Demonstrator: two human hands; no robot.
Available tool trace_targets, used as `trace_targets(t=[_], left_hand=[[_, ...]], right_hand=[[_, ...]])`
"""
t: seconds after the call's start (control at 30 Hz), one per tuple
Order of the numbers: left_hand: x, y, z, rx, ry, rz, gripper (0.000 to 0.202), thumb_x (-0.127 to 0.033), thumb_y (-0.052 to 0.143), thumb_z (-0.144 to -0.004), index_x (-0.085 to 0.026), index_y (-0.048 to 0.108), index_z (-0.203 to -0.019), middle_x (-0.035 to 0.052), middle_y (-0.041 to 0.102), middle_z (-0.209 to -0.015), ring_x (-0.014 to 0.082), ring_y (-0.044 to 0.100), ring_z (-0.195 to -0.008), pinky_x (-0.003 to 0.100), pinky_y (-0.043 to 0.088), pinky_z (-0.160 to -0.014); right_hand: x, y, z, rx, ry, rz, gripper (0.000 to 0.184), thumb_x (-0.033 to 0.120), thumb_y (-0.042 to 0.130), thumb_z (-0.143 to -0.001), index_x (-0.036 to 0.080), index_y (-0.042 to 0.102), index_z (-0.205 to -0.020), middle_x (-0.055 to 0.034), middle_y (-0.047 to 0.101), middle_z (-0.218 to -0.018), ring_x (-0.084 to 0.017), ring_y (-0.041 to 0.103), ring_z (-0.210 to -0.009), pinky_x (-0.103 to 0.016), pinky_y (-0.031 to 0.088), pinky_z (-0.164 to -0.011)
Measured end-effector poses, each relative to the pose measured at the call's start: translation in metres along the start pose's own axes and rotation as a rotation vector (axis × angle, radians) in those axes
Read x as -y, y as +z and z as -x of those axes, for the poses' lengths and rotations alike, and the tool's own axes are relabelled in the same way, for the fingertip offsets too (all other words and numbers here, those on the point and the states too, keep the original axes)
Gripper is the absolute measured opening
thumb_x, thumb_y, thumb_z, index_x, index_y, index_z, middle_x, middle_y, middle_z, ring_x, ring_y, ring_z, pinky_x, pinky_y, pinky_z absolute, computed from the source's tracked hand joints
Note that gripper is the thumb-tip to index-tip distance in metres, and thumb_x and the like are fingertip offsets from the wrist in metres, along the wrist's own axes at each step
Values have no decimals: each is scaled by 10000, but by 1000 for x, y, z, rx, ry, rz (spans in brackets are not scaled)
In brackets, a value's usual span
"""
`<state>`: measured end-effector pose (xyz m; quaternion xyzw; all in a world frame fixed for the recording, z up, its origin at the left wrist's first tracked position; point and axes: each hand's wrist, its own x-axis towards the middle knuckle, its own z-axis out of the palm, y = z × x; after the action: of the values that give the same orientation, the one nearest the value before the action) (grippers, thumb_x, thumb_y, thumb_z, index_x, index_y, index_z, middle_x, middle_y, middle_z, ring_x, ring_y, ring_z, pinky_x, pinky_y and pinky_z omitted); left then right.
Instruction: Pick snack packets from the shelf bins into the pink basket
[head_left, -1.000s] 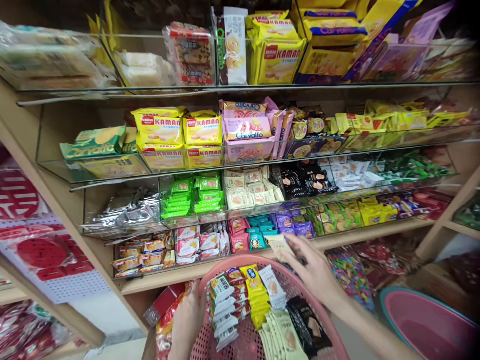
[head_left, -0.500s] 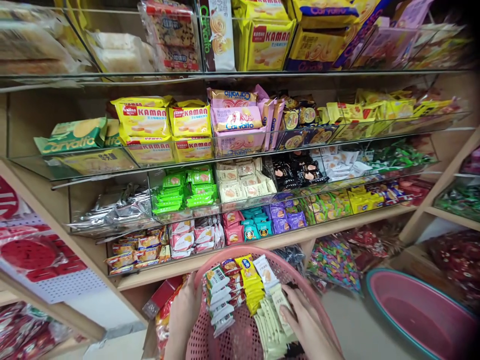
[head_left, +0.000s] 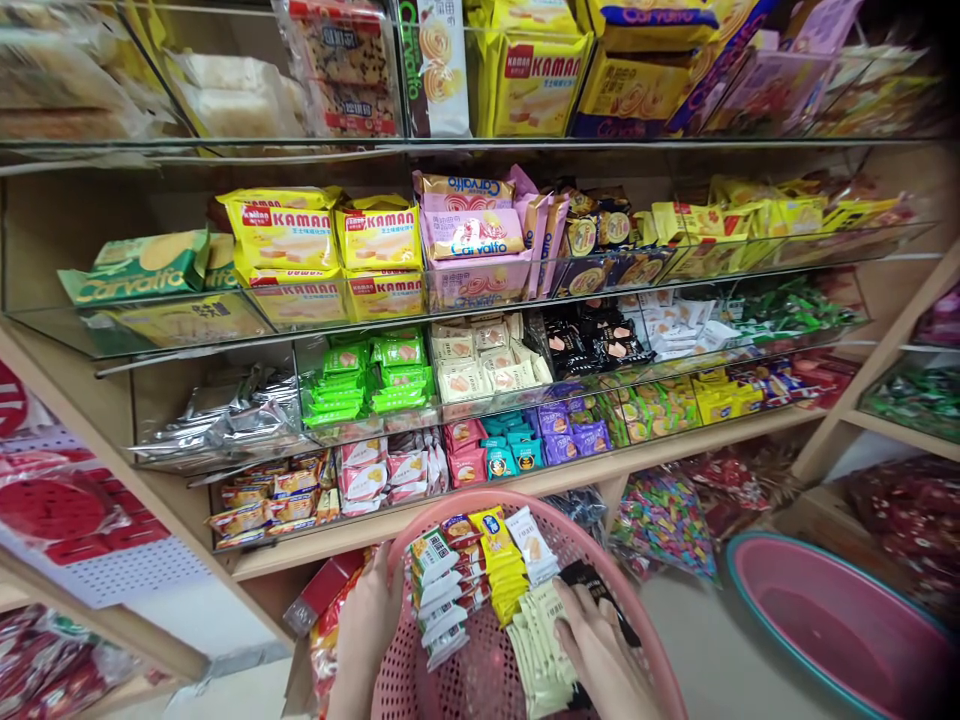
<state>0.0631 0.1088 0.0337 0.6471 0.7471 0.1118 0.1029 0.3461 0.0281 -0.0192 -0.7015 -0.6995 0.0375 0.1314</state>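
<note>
A pink plastic basket (head_left: 480,680) sits low in the middle of the head view, with rows of small snack packets in it. My left hand (head_left: 373,630) grips its left rim, fingers curled over the edge. My right hand (head_left: 600,650) lies inside the basket on the right, fingers resting on the pale cream packets (head_left: 541,640) and next to black packets (head_left: 592,590). White-green packets (head_left: 439,600) and yellow packets (head_left: 502,565) fill the basket's left and middle rows.
Glass-fronted shelves (head_left: 480,300) hold yellow Kaman packs (head_left: 285,235), pink Carvalto packs (head_left: 472,235), green packets (head_left: 371,375) and many small snacks. A large pink tub (head_left: 840,620) stands on the floor at the right. Red paper goods (head_left: 60,510) hang at the left.
My right hand came down from the lower shelf with a pale packet into the basket and now rests on the cream packets. The view shifted slightly lower.
</note>
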Motion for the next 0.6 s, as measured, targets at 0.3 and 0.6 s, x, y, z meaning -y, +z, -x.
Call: trace_targets(t=[0.3, 0.6], left_hand=[[0, 0, 0, 4, -5, -8, 499, -395, 237, -926, -182, 425, -1337, 126, 643, -1234, 280, 642, -1063, 360, 494, -799], [-2, 0, 1, -34, -4, -14, 490, -387, 276, -921, -179, 443, -1332, 158, 672, -1166, 255, 661, -1016, 336, 497, -765]], right_hand=[[-1, 0, 2, -66, -5, -13, 385, 153, 405, -847, 250, 583, -1174, -110, 635, -1052, -237, 641, -786, -328, 494, -637], [0, -13, -5, -32, -15, -32, 369, 154, 381, -870, 247, 582, -1166, -90, 648, -1064, -214, 673, -761, -302, 496, -637]])
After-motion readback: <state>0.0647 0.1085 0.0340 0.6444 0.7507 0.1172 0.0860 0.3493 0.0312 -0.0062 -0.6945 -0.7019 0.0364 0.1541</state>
